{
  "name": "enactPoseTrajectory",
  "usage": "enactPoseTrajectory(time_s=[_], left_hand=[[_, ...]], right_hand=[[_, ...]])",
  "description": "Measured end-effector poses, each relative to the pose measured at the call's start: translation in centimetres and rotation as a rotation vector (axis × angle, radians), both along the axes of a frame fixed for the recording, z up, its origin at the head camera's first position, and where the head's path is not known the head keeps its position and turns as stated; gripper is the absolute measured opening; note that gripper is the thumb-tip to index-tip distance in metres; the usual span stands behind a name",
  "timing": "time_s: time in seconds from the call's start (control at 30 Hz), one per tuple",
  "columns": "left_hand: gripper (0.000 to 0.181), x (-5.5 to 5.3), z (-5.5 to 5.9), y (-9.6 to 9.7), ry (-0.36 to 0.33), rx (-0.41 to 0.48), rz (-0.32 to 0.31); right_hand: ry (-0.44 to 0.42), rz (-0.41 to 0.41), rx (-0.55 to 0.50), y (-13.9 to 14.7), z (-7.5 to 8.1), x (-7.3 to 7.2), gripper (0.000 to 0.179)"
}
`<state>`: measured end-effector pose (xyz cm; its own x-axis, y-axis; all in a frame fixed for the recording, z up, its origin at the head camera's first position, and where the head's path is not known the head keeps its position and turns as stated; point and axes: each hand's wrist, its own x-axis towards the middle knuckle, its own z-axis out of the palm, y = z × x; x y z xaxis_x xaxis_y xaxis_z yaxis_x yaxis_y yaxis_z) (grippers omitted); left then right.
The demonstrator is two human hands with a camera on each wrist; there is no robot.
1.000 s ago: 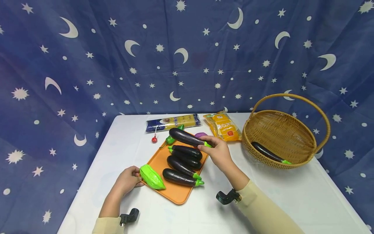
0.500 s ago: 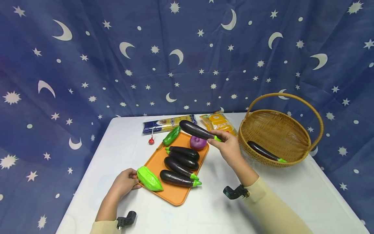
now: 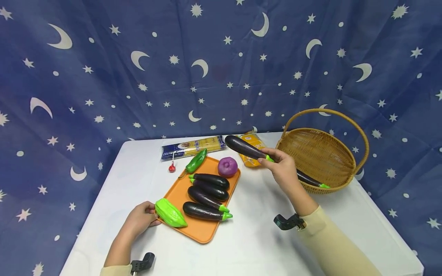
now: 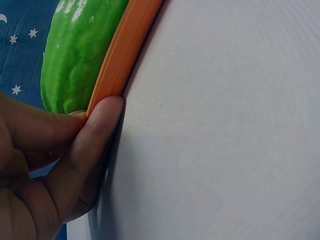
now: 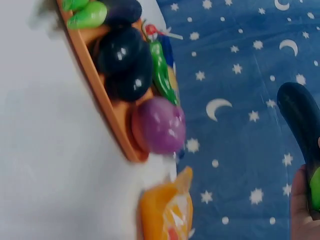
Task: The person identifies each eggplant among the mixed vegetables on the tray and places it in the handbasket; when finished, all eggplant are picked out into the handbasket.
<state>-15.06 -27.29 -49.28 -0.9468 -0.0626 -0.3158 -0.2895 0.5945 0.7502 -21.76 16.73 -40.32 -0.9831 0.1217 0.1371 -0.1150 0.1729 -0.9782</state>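
My right hand [image 3: 284,168] pinches an eggplant [image 3: 245,147] by its green stem end, holding it in the air between the tray and the basket. In the right wrist view the same eggplant [image 5: 300,120] shows at the right edge. With thumb and fingers my left hand [image 3: 139,219] grips the near-left corner of the orange tray [image 3: 203,236]. A bright green ridged vegetable [image 3: 170,213] lies on that corner, close to the fingers. Several more eggplants [image 3: 203,211] lie across the tray, with a purple onion [image 3: 227,166] and a green pepper [image 3: 196,161] at its far end.
A wicker basket [image 3: 314,134] with a tall handle stands at the right, one eggplant [image 3: 310,179] inside it, partly behind my right arm. Along the back lie a spaghetti pack [image 3: 193,147] and an orange bag [image 3: 252,142]. A red lollipop [image 3: 172,167] lies left of the pepper.
The right hand has carried the eggplant up and rightward, off the tray toward the basket, uncovering the onion. My left hand keeps its grip on the tray. The head view has turned slightly right.
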Motion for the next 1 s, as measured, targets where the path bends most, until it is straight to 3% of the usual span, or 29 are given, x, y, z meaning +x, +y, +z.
enactPoseTrajectory(time_s=[0.43,0.73,1.0], left_hand=[[0.032,0.2,-0.2,-0.5,-0.014,-0.025,0.020],[0.033,-0.1,0.0,0.0,-0.001,-0.011,0.008],[0.033,-0.4,0.1,0.2,-0.010,-0.061,-0.008]], right_hand=[[-0.010,-0.074,0.029,3.0,1.6,-0.1,0.042],[0.007,-0.147,0.084,5.8,1.7,0.4,0.042],[-0.027,-0.215,0.086,8.8,1.6,0.9,0.042]])
